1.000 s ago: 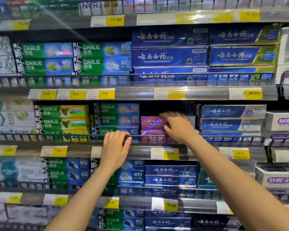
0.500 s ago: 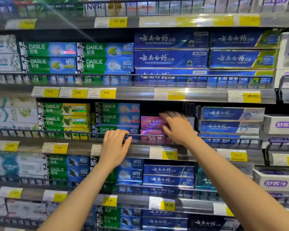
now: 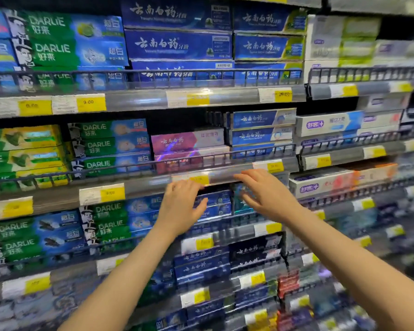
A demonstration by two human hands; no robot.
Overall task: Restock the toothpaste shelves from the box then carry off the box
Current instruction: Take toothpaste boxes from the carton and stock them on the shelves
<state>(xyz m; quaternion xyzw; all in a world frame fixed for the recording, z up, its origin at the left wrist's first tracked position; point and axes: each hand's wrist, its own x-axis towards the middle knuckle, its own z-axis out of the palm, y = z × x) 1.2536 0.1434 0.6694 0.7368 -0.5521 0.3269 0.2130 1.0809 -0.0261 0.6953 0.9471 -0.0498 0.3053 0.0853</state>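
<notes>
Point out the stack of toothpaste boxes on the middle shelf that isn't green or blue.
The pink-purple boxes, stacked between the green DARLIE boxes and the blue boxes, just above both hands. Every other stack on that stretch is green or blue.

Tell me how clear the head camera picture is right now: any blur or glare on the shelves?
Head view: motion blur smears the right and lower shelves and both hands, left hand and right hand; the pink toothpaste boxes near centre stay readable; glare streaks the clear price rail; wide-angle bending at edges.
</notes>
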